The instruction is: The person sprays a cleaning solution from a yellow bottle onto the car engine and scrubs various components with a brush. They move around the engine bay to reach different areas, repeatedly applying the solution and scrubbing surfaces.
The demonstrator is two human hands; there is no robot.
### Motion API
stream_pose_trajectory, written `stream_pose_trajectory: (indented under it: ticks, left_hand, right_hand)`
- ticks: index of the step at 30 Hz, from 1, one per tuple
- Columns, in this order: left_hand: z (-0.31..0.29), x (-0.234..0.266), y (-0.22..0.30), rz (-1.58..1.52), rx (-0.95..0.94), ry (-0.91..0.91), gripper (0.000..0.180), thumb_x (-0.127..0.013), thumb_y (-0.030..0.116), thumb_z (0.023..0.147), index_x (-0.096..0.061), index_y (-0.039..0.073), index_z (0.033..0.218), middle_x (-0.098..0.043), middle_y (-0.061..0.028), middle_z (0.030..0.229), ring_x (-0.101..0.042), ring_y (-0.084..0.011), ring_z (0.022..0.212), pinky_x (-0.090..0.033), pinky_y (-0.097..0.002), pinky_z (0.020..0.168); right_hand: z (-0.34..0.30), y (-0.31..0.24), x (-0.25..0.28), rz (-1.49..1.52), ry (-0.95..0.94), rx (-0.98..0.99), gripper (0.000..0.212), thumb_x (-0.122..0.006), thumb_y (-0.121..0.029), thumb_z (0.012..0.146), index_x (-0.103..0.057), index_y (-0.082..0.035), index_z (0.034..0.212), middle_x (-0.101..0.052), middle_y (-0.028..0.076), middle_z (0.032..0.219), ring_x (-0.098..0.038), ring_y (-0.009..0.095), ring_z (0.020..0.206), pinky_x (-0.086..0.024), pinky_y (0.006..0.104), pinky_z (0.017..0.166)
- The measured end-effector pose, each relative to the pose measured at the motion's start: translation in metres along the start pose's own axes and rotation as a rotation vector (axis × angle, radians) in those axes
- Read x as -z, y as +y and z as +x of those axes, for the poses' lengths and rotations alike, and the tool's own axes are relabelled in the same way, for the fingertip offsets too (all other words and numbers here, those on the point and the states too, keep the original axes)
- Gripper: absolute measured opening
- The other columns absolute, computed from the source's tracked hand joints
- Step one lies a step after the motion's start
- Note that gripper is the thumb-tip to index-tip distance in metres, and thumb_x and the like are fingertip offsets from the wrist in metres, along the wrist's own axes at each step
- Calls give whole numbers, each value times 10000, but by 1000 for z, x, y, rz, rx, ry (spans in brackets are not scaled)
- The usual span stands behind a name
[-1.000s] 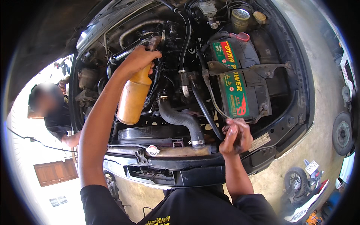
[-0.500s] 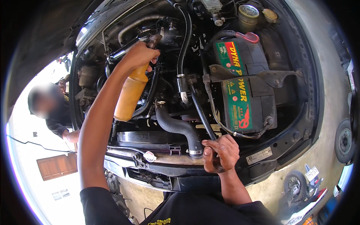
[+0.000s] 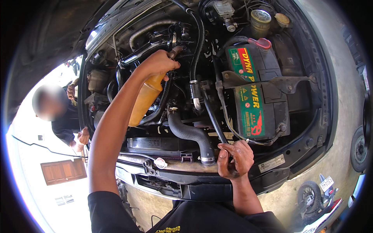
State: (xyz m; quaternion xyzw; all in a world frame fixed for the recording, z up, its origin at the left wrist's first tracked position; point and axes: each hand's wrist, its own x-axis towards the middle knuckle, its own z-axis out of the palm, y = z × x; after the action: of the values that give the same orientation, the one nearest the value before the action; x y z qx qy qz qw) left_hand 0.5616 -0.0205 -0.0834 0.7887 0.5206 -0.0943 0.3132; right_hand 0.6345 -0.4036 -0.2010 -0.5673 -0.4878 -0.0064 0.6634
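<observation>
Over the open engine bay, my left hand (image 3: 160,64) is closed round the neck of a yellow bottle (image 3: 146,100). Its brown, nozzle-like top (image 3: 175,51) points away to the right, over the engine. The bottle slants, with its wide base toward me. Close to the front rail, my right hand (image 3: 237,158) has its fingers curled at the lower end of a black tube (image 3: 214,118), which runs up into the bay. The grip partly hides that end. A thick black radiator hose (image 3: 190,134) lies left of this hand, clamped near the radiator cap (image 3: 160,163).
A car battery (image 3: 268,97) under a metal bracket (image 3: 281,83) fills the right side. Another person (image 3: 62,120) stands beyond the left fender, one hand (image 3: 82,138) near its edge. The raised hood (image 3: 46,39) overhangs the upper left. A parked motorcycle (image 3: 311,196) shows at lower right.
My left hand has shifted right over the engine, and the bottle leans more. My right hand keeps its place at the tube. The other person's hand shows more plainly. The whole view has shifted slightly.
</observation>
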Motion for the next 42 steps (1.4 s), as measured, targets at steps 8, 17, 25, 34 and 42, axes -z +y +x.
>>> stream_pose_trajectory:
  ticks: [8, 17, 25, 34, 42]
  left_hand:
    - [6, -2, -1, 121, 58, -5, 349, -839, 286, 965, -767, -56, 961, -748, -93, 783, -755, -237, 599, -619, -396, 616]
    - [6, -1, -6, 142, 97, 9, 396, -802, 282, 951, -756, -108, 901, -809, -183, 799, -829, -279, 664, -678, -405, 731]
    - [2, -7, -12, 172, 95, -52, 392, -820, 305, 976, -751, -80, 966, -753, -106, 766, -790, -233, 628, -625, -383, 650]
    - [-4, -4, -11, 37, 85, -40, 366, -836, 308, 982, -723, -38, 941, -709, -62, 759, -730, -197, 571, -573, -347, 575]
    - [-18, -3, -15, -23, 89, 30, 393, -826, 326, 996, -704, -42, 934, -663, -45, 763, -708, -183, 562, -566, -345, 558]
  right_hand:
    - [-1, 3, 0, -19, -32, 41, 158, -706, -5, 1025, -643, 24, 1166, -839, 146, 921, -596, 230, 569, -428, 381, 575]
    - [0, 5, 0, -13, -36, 35, 230, -745, 22, 938, -724, 34, 1167, -832, 108, 893, -659, 232, 592, -440, 366, 583]
    - [-1, 4, 1, -18, -21, -2, 126, -759, 17, 901, -775, 6, 1025, -823, 85, 890, -662, 222, 619, -461, 361, 608]
    - [-1, 6, 3, 2, -44, -26, 193, -773, 11, 879, -808, 5, 1069, -774, 67, 835, -627, 226, 605, -439, 363, 611]
    - [-1, 6, 2, 3, -49, -37, 193, -784, 6, 880, -809, -5, 1071, -737, 54, 795, -601, 219, 593, -422, 364, 607]
